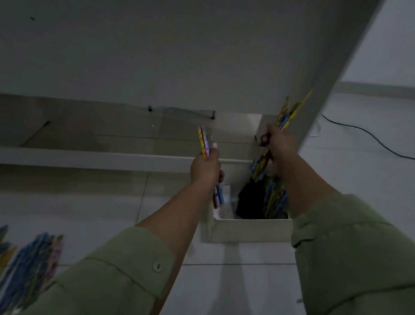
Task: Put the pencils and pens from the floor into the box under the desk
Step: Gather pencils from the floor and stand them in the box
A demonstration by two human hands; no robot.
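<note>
A white open box (250,230) stands on the floor under the desk, with several colourful pencils (275,201) and something dark inside. My left hand (205,168) grips a small bunch of patterned pencils (204,142) upright, just left of the box's far corner. My right hand (278,143) grips a larger bunch of pencils (289,114) above the box's far right side; their lower ends point down into it. More pencils and pens (16,271) lie in rows on the floor at the lower left.
The white desk panel (136,38) fills the top of the view and its side leg (333,80) slants down by my right hand. A low crossbar (76,157) runs across behind the box. A black cable (378,139) trails over the tiled floor at right.
</note>
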